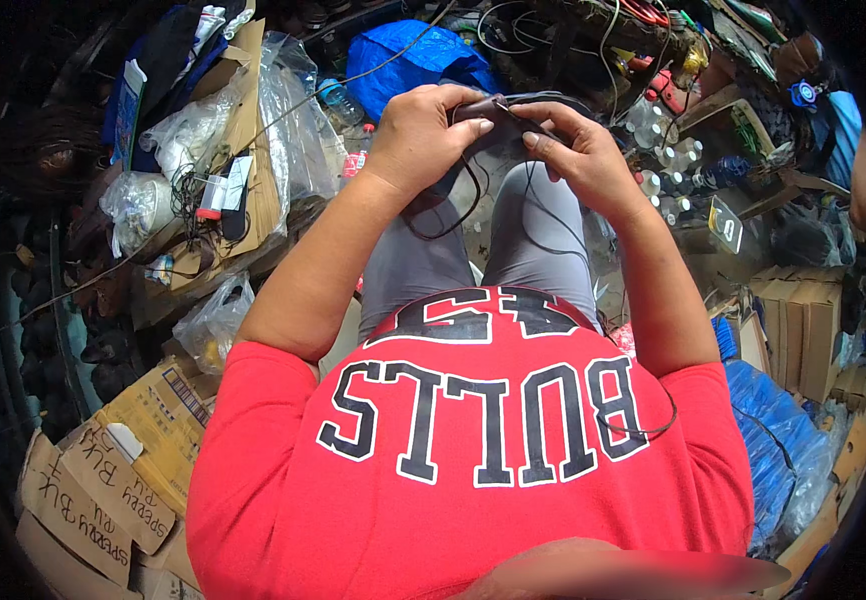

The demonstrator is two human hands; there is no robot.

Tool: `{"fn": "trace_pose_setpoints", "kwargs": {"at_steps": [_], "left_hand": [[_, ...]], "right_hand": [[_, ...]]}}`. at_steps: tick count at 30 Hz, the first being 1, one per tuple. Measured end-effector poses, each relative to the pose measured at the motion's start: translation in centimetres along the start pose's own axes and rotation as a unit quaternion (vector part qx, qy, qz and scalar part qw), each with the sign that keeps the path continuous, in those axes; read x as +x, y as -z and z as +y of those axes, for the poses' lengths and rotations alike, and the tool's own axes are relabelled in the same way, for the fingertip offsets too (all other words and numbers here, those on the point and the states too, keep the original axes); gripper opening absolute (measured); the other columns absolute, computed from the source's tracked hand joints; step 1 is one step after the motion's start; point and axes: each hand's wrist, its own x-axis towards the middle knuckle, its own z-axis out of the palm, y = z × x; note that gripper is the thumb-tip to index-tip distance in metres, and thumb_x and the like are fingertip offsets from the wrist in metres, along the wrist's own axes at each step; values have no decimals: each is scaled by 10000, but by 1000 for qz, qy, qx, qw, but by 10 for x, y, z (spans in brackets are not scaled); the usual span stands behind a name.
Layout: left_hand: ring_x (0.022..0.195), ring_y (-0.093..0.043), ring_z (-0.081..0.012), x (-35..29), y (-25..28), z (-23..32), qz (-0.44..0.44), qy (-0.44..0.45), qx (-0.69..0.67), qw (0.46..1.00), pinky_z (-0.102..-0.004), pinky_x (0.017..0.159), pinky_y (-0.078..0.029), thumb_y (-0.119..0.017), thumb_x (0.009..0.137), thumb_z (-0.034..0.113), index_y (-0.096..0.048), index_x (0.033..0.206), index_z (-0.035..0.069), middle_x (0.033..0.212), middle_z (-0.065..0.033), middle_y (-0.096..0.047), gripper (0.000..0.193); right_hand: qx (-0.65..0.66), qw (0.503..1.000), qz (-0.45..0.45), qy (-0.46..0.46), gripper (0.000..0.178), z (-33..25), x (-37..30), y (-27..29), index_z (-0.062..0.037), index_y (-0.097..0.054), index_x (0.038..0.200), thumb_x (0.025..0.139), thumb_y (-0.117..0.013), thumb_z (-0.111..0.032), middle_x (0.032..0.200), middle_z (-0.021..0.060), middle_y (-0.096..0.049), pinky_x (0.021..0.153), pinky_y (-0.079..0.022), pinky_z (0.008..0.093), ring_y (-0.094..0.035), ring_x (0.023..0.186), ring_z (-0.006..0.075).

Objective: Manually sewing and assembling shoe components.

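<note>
Watching remotely, I logged red shirt (283, 480) nearest, then dark brown strip (477, 108) between left hand (423, 138) and right hand (585, 160). Left pinched it, thumb and fingers closed; right curled loosely by its end, couldn't tell if gripping. Blue plastic sheet (403, 65) lay beyond.

Brown piece (480, 108) partly hidden by left hand (423, 140); whether right hand (585, 155) touches it, too small to tell; red shirt (468, 510) cut off by lower edge.
</note>
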Motion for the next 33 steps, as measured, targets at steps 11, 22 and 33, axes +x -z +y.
{"fn": "trace_pose_setpoints", "kwargs": {"at_steps": [11,22,33], "left_hand": [[782,-631,-256,-3,1,8,48,-91,141,985,-312,701,-494,-711,710,167,-664,956,49,864,-128,-651,277],[757,-628,-268,-5,0,11,53,-97,159,981,-323,685,-493,-713,706,169,-659,950,50,843,-129,-643,277],[713,-615,-266,-3,-2,13,69,-128,184,972,-322,647,-489,-719,703,167,-656,949,57,809,-117,-627,277]], "right_hand": [[-77,996,23,39,270,-12,-3,-4,-64,-607,1096,827,-604,-94,929,51,-636,766,-439,239,-544,836,93],[-74,997,10,-14,263,-14,-3,-2,-72,-610,1093,832,-603,-109,821,12,-607,576,-419,216,-478,637,59],[-91,994,34,39,278,-10,-2,-2,-75,-611,1099,824,-608,-118,902,47,-631,713,-434,231,-517,775,91]]}}
